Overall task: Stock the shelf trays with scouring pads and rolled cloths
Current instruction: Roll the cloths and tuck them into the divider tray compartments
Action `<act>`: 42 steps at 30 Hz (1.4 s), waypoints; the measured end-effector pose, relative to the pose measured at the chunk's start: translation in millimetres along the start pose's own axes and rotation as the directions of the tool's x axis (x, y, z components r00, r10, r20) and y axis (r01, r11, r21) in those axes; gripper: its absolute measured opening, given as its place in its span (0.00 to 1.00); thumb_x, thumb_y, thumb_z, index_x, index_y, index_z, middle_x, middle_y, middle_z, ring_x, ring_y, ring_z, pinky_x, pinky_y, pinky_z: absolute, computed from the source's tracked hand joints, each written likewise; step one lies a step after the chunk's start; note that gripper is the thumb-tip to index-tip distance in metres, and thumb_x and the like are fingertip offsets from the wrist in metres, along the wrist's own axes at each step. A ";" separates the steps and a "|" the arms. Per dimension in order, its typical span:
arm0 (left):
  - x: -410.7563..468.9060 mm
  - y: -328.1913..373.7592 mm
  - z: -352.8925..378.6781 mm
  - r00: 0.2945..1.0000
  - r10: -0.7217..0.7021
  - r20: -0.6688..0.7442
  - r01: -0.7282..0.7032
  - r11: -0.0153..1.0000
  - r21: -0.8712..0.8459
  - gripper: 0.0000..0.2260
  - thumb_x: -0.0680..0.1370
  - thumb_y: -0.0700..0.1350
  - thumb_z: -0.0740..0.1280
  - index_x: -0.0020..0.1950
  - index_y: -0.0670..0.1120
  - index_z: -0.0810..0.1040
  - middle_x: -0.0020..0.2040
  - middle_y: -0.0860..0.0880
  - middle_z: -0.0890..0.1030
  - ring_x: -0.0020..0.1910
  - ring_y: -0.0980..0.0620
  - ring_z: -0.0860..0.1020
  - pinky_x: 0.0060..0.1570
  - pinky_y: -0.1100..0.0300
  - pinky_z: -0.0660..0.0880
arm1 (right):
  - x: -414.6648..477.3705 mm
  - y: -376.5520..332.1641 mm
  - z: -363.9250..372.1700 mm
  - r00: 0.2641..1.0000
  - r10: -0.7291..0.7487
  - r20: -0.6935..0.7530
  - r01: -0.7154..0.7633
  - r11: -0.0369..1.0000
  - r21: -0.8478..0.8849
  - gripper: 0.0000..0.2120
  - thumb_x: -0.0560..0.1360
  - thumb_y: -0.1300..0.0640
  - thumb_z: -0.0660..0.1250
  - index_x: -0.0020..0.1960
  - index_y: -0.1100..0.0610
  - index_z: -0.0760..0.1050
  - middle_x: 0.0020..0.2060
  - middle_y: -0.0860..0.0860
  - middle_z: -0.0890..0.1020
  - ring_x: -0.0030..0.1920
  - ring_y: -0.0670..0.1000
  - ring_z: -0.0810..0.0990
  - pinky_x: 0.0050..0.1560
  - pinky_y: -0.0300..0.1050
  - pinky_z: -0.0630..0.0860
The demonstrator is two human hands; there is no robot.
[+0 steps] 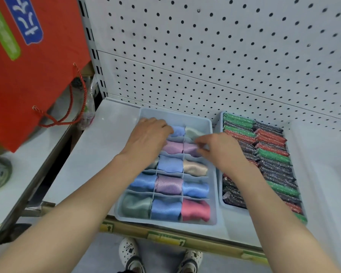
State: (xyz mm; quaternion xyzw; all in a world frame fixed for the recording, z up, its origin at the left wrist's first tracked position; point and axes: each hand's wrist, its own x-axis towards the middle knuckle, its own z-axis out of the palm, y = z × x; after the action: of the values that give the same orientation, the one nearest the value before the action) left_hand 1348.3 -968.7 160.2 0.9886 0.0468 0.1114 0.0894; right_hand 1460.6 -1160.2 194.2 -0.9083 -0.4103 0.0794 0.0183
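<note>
Two trays adjoin: the divided tray (165, 222) holds rolled cloths (169, 164), the pad tray (231, 209) scouring pads (274, 156). Our right hand (222, 152) pinches a purple cloth (189, 148); our left hand (148, 134) curls into rear cells, grip indeterminate.

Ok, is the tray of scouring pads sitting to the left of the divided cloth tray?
No, the scouring pad tray stands to the right of the divided cloth tray.

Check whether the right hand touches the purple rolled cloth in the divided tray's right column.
Touching. The head view shows the right hand pinching the purple rolled cloth with its fingertips, no gap between them.
</note>
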 end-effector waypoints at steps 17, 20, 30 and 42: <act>-10.1 15.2 4.2 0.996 0.016 0.093 0.010 0.962 -0.274 0.09 0.76 0.47 0.69 0.56 0.50 0.82 0.50 0.50 0.82 0.52 0.47 0.79 0.48 0.53 0.74 | -19.3 -6.7 5.6 0.993 -0.030 -0.112 0.036 0.998 0.053 0.07 0.72 0.50 0.73 0.49 0.48 0.84 0.39 0.56 0.80 0.46 0.59 0.79 0.48 0.48 0.73; -24.0 23.5 -2.1 0.968 0.058 0.245 -0.007 0.979 -0.205 0.07 0.74 0.50 0.69 0.51 0.52 0.81 0.46 0.51 0.82 0.50 0.48 0.79 0.43 0.54 0.74 | -34.4 -14.1 11.0 0.993 -0.120 -0.021 0.116 0.985 -0.125 0.08 0.72 0.47 0.71 0.50 0.47 0.82 0.40 0.54 0.83 0.48 0.58 0.80 0.52 0.50 0.70; -23.7 43.3 -7.7 0.898 0.066 0.435 -0.052 0.998 -0.045 0.07 0.76 0.46 0.66 0.54 0.53 0.78 0.49 0.47 0.82 0.50 0.42 0.79 0.45 0.53 0.75 | -29.8 -23.4 25.8 0.993 -0.118 -0.001 0.113 0.956 -0.271 0.10 0.75 0.44 0.66 0.50 0.47 0.82 0.42 0.51 0.83 0.55 0.56 0.75 0.57 0.53 0.60; -17.5 48.5 -2.4 0.931 -0.039 0.362 0.021 0.998 0.053 0.02 0.75 0.45 0.65 0.43 0.49 0.76 0.41 0.48 0.77 0.49 0.43 0.79 0.38 0.57 0.64 | -38.9 -21.8 24.1 0.998 -0.058 0.018 0.061 0.952 -0.299 0.10 0.65 0.47 0.77 0.45 0.48 0.84 0.34 0.52 0.82 0.48 0.56 0.78 0.52 0.53 0.68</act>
State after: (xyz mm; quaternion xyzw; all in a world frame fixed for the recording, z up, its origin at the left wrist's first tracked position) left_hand 1334.3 -1017.8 167.9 0.9932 0.0474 -0.0757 0.0745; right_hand 1415.3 -1175.6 177.6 -0.8874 -0.4450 0.0200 -0.1191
